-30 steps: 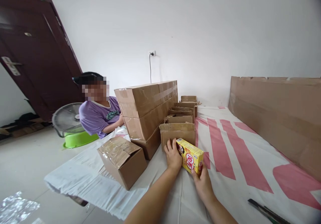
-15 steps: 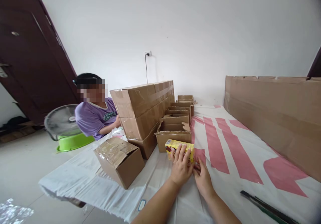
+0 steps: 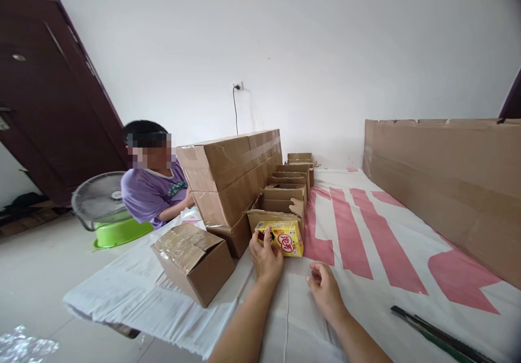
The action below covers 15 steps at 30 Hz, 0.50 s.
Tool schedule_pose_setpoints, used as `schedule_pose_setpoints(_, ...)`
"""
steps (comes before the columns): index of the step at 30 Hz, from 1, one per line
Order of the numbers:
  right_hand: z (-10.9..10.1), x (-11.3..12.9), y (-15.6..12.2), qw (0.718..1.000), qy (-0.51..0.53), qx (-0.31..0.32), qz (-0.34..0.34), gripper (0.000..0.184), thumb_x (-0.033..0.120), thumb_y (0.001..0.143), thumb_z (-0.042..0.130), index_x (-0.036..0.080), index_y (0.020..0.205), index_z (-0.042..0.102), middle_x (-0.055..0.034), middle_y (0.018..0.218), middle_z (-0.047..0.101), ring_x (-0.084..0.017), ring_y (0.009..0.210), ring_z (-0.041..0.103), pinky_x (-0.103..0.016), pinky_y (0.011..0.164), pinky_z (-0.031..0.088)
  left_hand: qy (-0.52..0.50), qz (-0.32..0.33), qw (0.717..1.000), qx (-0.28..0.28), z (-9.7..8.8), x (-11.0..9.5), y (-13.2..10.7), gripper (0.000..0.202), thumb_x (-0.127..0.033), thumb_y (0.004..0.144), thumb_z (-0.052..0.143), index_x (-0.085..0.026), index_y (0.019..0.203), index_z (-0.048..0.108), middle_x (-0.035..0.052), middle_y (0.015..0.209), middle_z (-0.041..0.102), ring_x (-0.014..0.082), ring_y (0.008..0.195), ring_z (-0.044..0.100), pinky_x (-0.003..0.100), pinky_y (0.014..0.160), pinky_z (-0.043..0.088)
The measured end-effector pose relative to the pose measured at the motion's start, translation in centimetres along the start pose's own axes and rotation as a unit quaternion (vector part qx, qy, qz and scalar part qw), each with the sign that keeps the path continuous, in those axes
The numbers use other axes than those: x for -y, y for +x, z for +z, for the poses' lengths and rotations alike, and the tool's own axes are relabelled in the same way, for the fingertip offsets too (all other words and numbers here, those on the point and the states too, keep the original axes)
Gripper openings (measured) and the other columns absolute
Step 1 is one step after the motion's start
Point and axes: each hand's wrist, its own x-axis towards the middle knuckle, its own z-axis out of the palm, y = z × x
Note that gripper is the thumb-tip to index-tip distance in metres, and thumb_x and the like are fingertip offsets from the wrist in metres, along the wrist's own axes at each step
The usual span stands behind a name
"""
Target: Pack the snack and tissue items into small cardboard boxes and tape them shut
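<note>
A small yellow printed carton (image 3: 290,238) stands on the cloth-covered table, close against the near wall of an open cardboard box (image 3: 280,204). My left hand (image 3: 266,260) grips its left end, with fingers spread over the left part of the front and the thumb low on the front face. A short way to the right and nearer to me, my right hand (image 3: 324,290) is off the carton. Its fingers are loosely curled, the thumb is apart from them, and nothing shows between them.
Behind the first open box runs a row of further open boxes (image 3: 290,174). Taped cartons (image 3: 228,170) are stacked left of them, and one lone carton (image 3: 193,260) sits nearer. A utility knife (image 3: 435,333) lies at right. A person in purple (image 3: 150,195) sits across the table.
The yellow carton has shifted left and its front print now shows. My left hand has slid from its top and front to its left end. My right hand has come away from the carton.
</note>
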Motion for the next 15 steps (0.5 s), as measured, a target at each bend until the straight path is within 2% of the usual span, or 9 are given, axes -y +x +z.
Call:
schedule_pose_setpoints(3,0.0,0.3,-0.1,1.000,-0.012,0.003,-0.004,0.021,0.029,0.069,0.059,0.021,0.087,0.066,-0.0092,0.093,0.070,-0.023,0.079,0.067,-0.037,0.072,0.057,-0.010,0.041,0.999,0.010,-0.1,-1.5,-0.8,0.080,-0.038,0.068,0.076,-0.023,0.140,0.045,0.0163,0.154,0.018,0.0462,0.143,0.010,0.064,0.110,0.023)
schedule_pose_setpoints(6,-0.2,0.4,-0.2,1.000,-0.025,0.009,-0.006,0.020,0.028,0.070,0.058,0.021,0.087,0.066,-0.0083,0.092,0.069,-0.022,0.077,0.066,-0.037,0.074,0.056,-0.006,0.070,0.997,0.038,-0.1,-2.4,-1.1,0.078,-0.036,0.062,0.080,-0.030,0.134,0.052,0.0105,0.158,0.017,0.0471,0.145,-0.002,0.066,0.111,0.015)
schedule_pose_setpoints(8,-0.3,0.4,-0.2,0.999,-0.033,0.015,-0.007,0.020,0.029,0.071,0.058,0.021,0.088,0.066,-0.0084,0.092,0.069,-0.022,0.077,0.066,-0.037,0.074,0.056,0.011,0.048,0.998,0.031,-0.3,-2.2,-0.8,0.063,-0.024,0.066,0.075,-0.029,0.127,0.058,0.0097,0.157,0.019,0.0454,0.145,0.000,0.065,0.112,0.016)
schedule_pose_setpoints(11,-0.4,0.5,-0.3,0.999,-0.042,0.025,-0.008,0.021,0.030,0.073,0.057,0.021,0.089,0.065,-0.0081,0.091,0.069,-0.022,0.077,0.066,-0.036,0.073,0.056,0.038,-0.028,0.999,-0.017,-1.1,-1.1,0.3,0.049,-0.007,0.070,0.062,-0.023,0.117,0.063,0.0128,0.155,0.022,0.0423,0.144,0.011,0.064,0.109,0.023)
schedule_pose_setpoints(15,-0.4,0.6,-0.4,0.998,-0.052,0.034,-0.011,0.020,0.030,0.072,0.057,0.021,0.088,0.065,-0.0075,0.090,0.068,-0.022,0.076,0.065,-0.036,0.073,0.055,0.012,-0.085,0.996,-0.037,-1.6,0.3,1.3,0.047,-0.004,0.071,0.058,-0.020,0.115,0.062,0.0160,0.148,0.029,0.0399,0.138,0.026,0.059,0.108,0.030)
